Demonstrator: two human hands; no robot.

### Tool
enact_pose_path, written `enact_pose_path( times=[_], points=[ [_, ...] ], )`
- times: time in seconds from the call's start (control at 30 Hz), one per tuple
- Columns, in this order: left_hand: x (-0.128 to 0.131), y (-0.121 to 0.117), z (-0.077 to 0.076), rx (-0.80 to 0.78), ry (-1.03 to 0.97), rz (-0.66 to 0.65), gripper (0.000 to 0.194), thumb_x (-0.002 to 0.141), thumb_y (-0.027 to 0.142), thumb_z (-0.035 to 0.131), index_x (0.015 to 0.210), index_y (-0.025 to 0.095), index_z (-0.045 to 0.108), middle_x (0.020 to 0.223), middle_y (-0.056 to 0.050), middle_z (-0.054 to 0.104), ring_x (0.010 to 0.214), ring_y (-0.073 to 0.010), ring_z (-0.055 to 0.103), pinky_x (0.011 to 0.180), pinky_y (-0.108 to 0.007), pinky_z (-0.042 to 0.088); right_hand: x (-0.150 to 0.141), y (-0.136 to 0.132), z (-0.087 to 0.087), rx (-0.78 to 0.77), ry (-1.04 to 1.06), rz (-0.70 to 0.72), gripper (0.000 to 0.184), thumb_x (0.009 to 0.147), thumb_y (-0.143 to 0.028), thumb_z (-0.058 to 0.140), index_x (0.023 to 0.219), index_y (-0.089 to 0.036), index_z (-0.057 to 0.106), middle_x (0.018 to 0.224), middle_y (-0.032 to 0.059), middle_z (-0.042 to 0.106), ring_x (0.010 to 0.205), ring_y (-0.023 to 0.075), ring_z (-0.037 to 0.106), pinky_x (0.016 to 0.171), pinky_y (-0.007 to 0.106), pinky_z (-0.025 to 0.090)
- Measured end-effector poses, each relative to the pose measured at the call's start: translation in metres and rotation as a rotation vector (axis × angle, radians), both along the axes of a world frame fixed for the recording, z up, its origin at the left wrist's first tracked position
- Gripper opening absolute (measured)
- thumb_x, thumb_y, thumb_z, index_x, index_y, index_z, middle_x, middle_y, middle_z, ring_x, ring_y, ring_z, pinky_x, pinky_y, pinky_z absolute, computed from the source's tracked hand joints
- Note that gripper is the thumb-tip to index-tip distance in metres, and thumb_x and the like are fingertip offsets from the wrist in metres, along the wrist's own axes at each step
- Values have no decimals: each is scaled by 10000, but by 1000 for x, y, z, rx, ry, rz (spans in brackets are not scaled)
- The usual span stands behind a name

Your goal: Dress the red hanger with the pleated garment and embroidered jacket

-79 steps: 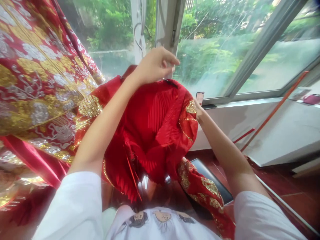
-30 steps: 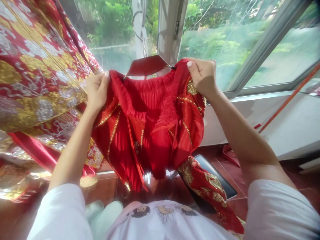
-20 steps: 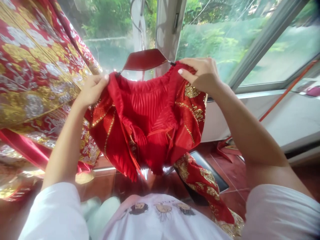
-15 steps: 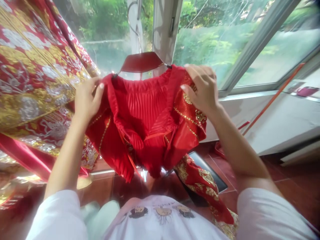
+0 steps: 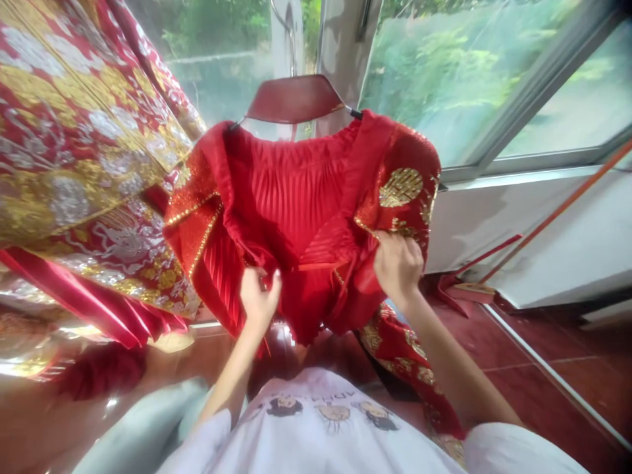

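A red garment with pleated panels and gold trim (image 5: 301, 178) hangs on a hanger (image 5: 296, 99) with a broad reddish-brown neck piece and a metal hook. Its front lies partly open toward me. My right hand (image 5: 399, 263) is closed on the gold-edged front flap, just below a round gold emblem. Lower down on the other side, my left hand (image 5: 259, 293) curls at the inner front edge of the garment with its thumb raised; whatever its fingers pinch there is hidden. A red sleeve with gold embroidery (image 5: 395, 342) trails down past my right forearm.
At the left hangs a large red cloth with gold and silver embroidery (image 5: 64, 145). Windows (image 5: 444, 85) stand behind the garment. A long orange-red pole (image 5: 557, 217) leans at the right, beside a red dustpan-like thing (image 5: 457, 289) on the tiled floor.
Both hands have left the shoulders of the garment and come down to its front edges. The right front flap is now turned, showing the round gold emblem. The view has shifted slightly.
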State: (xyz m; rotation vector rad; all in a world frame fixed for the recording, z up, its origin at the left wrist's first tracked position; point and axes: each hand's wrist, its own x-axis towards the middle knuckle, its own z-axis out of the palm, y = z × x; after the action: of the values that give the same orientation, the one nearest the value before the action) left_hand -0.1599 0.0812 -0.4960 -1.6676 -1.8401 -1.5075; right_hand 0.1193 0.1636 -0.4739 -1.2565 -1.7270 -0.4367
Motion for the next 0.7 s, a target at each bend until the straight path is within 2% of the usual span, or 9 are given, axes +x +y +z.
enact_pose_path(
  times=[0.07,0.1,0.2,0.27,0.37,0.43,0.5,0.6,0.7],
  points=[
    [8,7,-8,-102,-117,16,255,831,405,609,877,189,483,804,-40,556,692,-168,564,621,-286,464,-28,-16,-1,-15,113,31,245,904,-255,407,998,-183,622,844,103,627,777,224,579,781,407,479],
    [10,12,-7,-86,-160,59,324,812,444,623,933,180,480,870,-67,566,762,-187,590,672,-305,490,-42,-25,-2,-17,193,46,230,903,-293,436,1002,-172,605,830,100,621,766,217,584,762,386,484],
    [3,29,10,103,-216,282,590,740,519,675,1112,133,430,1082,-168,543,996,-250,594,853,-361,496,-76,-44,-7,-119,358,60,338,833,-445,570,1013,-159,565,772,73,611,663,197,576,633,330,469],
    [-6,38,26,143,-220,330,609,747,518,669,1139,120,425,1077,-175,564,985,-248,608,848,-350,492,-87,-44,-8,-230,410,24,334,803,-488,592,911,-174,558,703,53,596,586,191,545,562,311,422],
    [-17,40,44,37,-153,221,264,852,424,540,874,163,506,717,-42,588,617,-167,585,623,-283,456,-87,-31,0,-238,469,6,313,817,-440,553,647,-208,430,531,4,474,480,158,445,513,290,342],
    [-14,30,54,10,-65,180,234,870,345,473,699,186,473,541,15,490,467,-127,479,531,-254,377,-82,-26,15,-166,499,44,369,812,-388,553,579,-216,325,484,-19,390,447,129,372,495,280,304],
    [-2,13,64,25,22,125,265,862,292,462,618,192,433,477,36,418,418,-106,412,492,-238,318,-79,-31,36,-73,505,109,387,818,-334,548,562,-215,283,474,-28,343,444,116,323,478,278,278],
    [27,-10,79,5,158,-109,315,868,244,448,565,196,378,453,37,381,397,-94,365,460,-232,263,-87,-52,65,94,385,370,332,833,-230,508,556,-206,326,505,-8,404,493,128,372,495,279,318],
    [47,-11,86,-134,284,-323,254,849,212,435,595,196,432,498,3,476,431,-113,431,472,-232,293,-104,-64,76,201,209,633,301,815,-129,454,542,-195,345,522,6,463,520,133,397,526,279,366]
  ],
)
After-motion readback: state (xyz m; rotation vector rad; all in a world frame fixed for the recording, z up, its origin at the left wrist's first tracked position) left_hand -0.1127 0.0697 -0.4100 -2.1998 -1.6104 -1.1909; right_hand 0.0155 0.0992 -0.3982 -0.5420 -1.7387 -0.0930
